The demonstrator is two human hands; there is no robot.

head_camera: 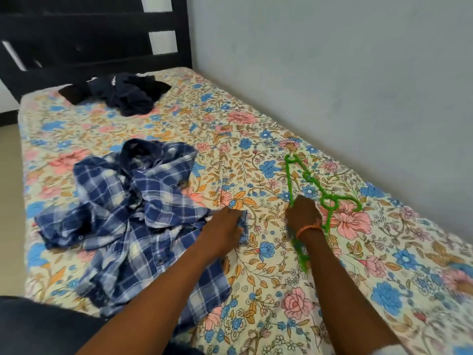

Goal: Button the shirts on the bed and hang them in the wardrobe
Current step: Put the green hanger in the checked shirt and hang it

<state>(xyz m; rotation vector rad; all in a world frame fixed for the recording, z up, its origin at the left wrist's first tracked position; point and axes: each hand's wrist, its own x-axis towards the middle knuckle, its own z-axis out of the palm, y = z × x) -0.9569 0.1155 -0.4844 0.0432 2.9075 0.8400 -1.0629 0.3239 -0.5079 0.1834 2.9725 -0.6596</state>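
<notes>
On the flowered bed (158, 124), your left hand (225, 224) lay on the near edge of the crumpled blue checked shirt (122, 201), fingers bent over a fold of cloth; whether they truly pinched it could not be told from this view; your right hand (303, 215) was clenched round the green hanger (309, 180), which lay flat on the sheet just beside the shirt. A second dark shirt (120, 94) sat bunched near the headboard (89, 34), well apart from both hands; the wardrobe was not in view. By my judgement the step in hand was the start: the checked shirt appeared unbuttoned and unspread; nothing was hung. The next move would call for laying the hanger aside, spreading the shirt flat, finding its two front edges, and buttoning from the collar down.
</notes>
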